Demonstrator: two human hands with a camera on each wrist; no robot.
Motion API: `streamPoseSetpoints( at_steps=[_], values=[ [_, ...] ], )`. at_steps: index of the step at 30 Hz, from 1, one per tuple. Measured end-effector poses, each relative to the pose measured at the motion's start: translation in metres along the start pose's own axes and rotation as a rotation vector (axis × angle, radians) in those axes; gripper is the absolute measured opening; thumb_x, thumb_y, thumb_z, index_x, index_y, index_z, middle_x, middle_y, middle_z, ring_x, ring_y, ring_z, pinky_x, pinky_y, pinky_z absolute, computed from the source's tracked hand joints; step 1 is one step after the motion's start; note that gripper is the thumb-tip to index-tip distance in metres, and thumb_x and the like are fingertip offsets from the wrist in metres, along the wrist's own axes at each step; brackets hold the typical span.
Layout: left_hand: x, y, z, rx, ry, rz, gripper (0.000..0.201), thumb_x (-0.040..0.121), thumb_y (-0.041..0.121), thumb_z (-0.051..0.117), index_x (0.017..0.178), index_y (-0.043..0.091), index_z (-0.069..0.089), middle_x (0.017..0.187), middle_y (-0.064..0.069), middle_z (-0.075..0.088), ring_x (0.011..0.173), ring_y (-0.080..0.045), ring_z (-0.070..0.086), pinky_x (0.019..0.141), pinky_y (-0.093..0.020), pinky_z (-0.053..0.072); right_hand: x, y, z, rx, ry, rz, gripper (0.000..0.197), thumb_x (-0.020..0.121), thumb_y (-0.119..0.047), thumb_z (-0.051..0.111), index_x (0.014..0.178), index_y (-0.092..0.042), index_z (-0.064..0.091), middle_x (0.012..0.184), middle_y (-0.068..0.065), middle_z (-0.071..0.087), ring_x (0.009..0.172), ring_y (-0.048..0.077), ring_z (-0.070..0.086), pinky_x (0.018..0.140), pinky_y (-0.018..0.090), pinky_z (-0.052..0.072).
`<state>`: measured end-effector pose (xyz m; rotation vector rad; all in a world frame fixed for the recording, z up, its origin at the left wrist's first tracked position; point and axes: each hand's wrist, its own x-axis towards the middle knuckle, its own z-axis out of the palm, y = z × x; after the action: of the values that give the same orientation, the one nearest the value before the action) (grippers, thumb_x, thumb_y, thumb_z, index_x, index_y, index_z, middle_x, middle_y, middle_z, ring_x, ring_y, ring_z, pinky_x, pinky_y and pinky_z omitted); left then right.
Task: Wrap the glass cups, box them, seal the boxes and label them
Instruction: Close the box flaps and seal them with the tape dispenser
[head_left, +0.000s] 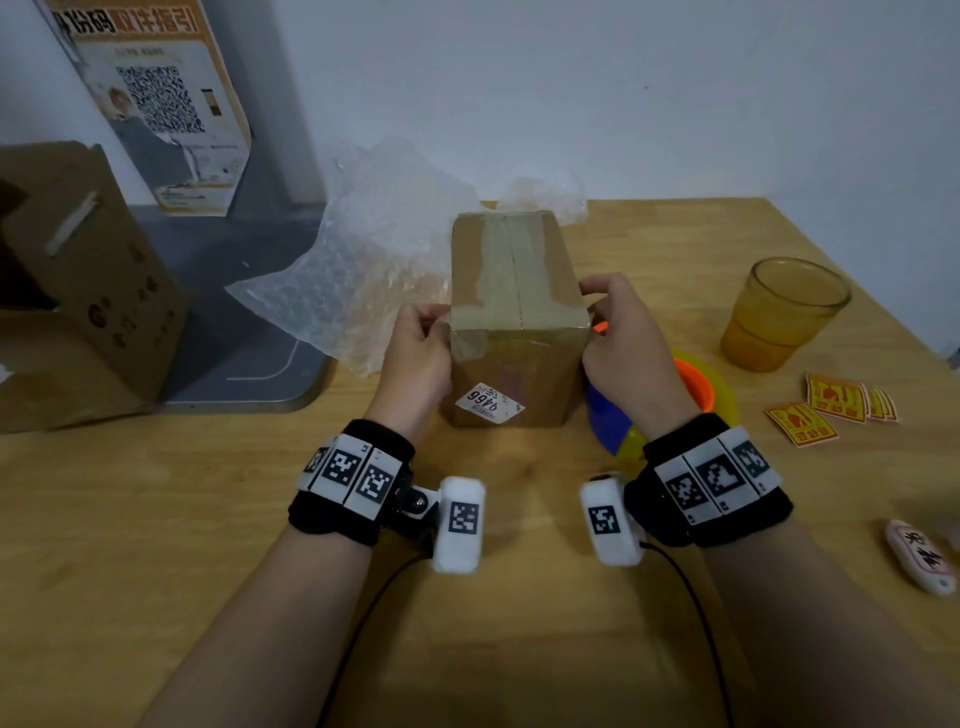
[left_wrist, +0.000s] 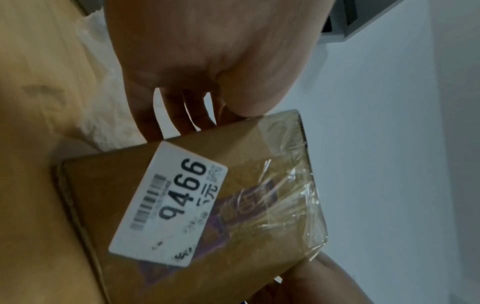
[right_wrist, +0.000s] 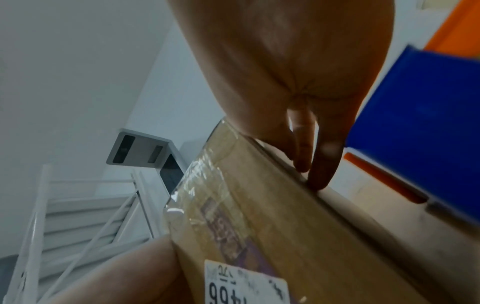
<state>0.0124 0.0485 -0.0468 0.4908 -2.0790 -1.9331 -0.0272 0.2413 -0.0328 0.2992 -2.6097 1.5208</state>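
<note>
Small brown cardboard box (head_left: 514, 312) stands upright on the wooden table (head_left: 156, 519), centre of the head view. Top flaps closed; clear tape (head_left: 511, 249) runs along the top seam and folds down over the near face, wrinkled and glossy there. White sticker (head_left: 490, 404) printed "9466" with a barcode sits low on the near face, skewed, partly over a purple print. Left hand (head_left: 418, 358) grips the box's left side near the top edge, fingers curled onto it; right hand (head_left: 626, 338) grips the right side likewise, fingertips (right_wrist: 319, 179) on the side panel. Bubble wrap (head_left: 363, 260) lies crumpled behind and left of the box. Amber glass cup (head_left: 784, 312) stands well apart at right, unwrapped. Orange-red labels (head_left: 831, 405) lie near it. Coloured tape dispenser (head_left: 691, 395) sits just beside the right hand. Larger open carton (head_left: 78, 291) at far left. White wall (head_left: 623, 93) behind.
</note>
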Motion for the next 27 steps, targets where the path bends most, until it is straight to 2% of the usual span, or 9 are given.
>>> streamPoseSetpoints(
  at_steps=[2, 4, 7, 10, 13, 17, 23, 25, 27],
  values=[
    [0.001, 0.003, -0.004, 0.012, 0.052, 0.028, 0.012, 0.107, 0.019, 0.048, 0.109, 0.022, 0.059, 0.113, -0.005, 0.069, 0.100, -0.020, 0.069, 0.084, -0.040, 0.060, -0.001, -0.004, -0.005, 0.042, 0.022, 0.012, 0.028, 0.102, -0.006, 0.057, 0.124, -0.023, 0.052, 0.096, -0.003, 0.062, 0.075, 0.009, 0.062, 0.057, 0.022, 0.046],
    [0.001, 0.009, -0.009, 0.023, 0.128, 0.103, 0.011, 0.105, 0.020, 0.050, 0.102, 0.026, 0.058, 0.103, 0.002, 0.066, 0.092, -0.015, 0.065, 0.084, -0.041, 0.057, -0.001, -0.008, -0.009, 0.044, 0.104, 0.007, 0.024, 0.101, -0.006, 0.053, 0.118, -0.023, 0.053, 0.088, -0.006, 0.059, 0.072, 0.012, 0.059, 0.061, 0.033, 0.047],
    [-0.005, 0.024, -0.015, -0.023, 0.110, 0.188, 0.024, 0.104, 0.030, 0.052, 0.082, 0.023, 0.051, 0.069, 0.010, 0.049, 0.059, -0.007, 0.045, 0.059, -0.028, 0.041, -0.001, -0.016, -0.021, 0.118, 0.235, 0.030, 0.017, 0.096, -0.011, 0.050, 0.101, -0.026, 0.055, 0.059, -0.009, 0.053, 0.054, 0.013, 0.048, 0.054, 0.037, 0.039],
    [-0.017, 0.033, -0.012, 0.000, -0.017, 0.236, 0.038, 0.104, 0.040, 0.053, 0.074, 0.018, 0.047, 0.061, -0.001, 0.039, 0.054, -0.014, 0.039, 0.051, -0.026, 0.035, -0.005, -0.031, -0.023, 0.217, 0.196, 0.070, 0.011, 0.095, -0.013, 0.054, 0.094, -0.024, 0.058, 0.046, -0.008, 0.049, 0.041, 0.012, 0.044, 0.044, 0.029, 0.036],
    [-0.022, 0.030, -0.005, 0.048, -0.043, 0.273, 0.039, 0.098, 0.036, 0.064, 0.070, 0.019, 0.043, 0.071, -0.009, 0.041, 0.065, -0.019, 0.041, 0.063, -0.036, 0.041, -0.010, -0.040, -0.012, 0.291, 0.084, 0.076, 0.011, 0.097, -0.015, 0.059, 0.091, -0.024, 0.058, 0.059, -0.004, 0.058, 0.040, 0.009, 0.048, 0.041, 0.021, 0.039],
    [-0.024, 0.028, -0.003, 0.021, -0.050, 0.268, 0.047, 0.096, 0.030, 0.066, 0.068, 0.024, 0.029, 0.071, -0.008, 0.032, 0.065, -0.019, 0.034, 0.063, -0.036, 0.036, -0.009, -0.032, -0.004, 0.380, 0.056, 0.138, 0.003, 0.103, -0.024, 0.057, 0.105, -0.022, 0.057, 0.077, -0.002, 0.063, 0.043, -0.001, 0.052, 0.044, 0.020, 0.041],
    [-0.023, 0.023, -0.006, 0.066, -0.093, 0.153, 0.050, 0.087, 0.063, 0.058, 0.085, 0.014, 0.049, 0.079, -0.008, 0.049, 0.069, -0.021, 0.047, 0.066, -0.039, 0.042, -0.008, -0.029, -0.005, 0.307, -0.035, 0.213, 0.020, 0.108, -0.040, 0.045, 0.118, -0.023, 0.046, 0.080, 0.001, 0.059, 0.055, 0.011, 0.054, 0.047, 0.025, 0.044],
    [-0.021, 0.023, -0.009, 0.110, -0.117, 0.142, 0.067, 0.093, 0.065, 0.050, 0.097, -0.001, 0.058, 0.081, -0.010, 0.054, 0.070, -0.020, 0.053, 0.067, -0.040, 0.044, -0.009, -0.029, -0.006, 0.281, -0.097, 0.244, 0.029, 0.108, -0.045, 0.041, 0.124, -0.021, 0.044, 0.076, 0.002, 0.056, 0.052, 0.011, 0.054, 0.046, 0.026, 0.046],
    [-0.020, 0.024, -0.014, 0.156, -0.128, 0.212, 0.060, 0.100, 0.058, 0.050, 0.099, -0.001, 0.059, 0.082, -0.008, 0.055, 0.072, -0.020, 0.055, 0.068, -0.039, 0.047, -0.010, -0.027, -0.008, 0.260, -0.060, 0.209, 0.030, 0.106, -0.044, 0.047, 0.126, -0.022, 0.044, 0.083, 0.003, 0.059, 0.055, 0.010, 0.057, 0.049, 0.024, 0.048]
  ],
)
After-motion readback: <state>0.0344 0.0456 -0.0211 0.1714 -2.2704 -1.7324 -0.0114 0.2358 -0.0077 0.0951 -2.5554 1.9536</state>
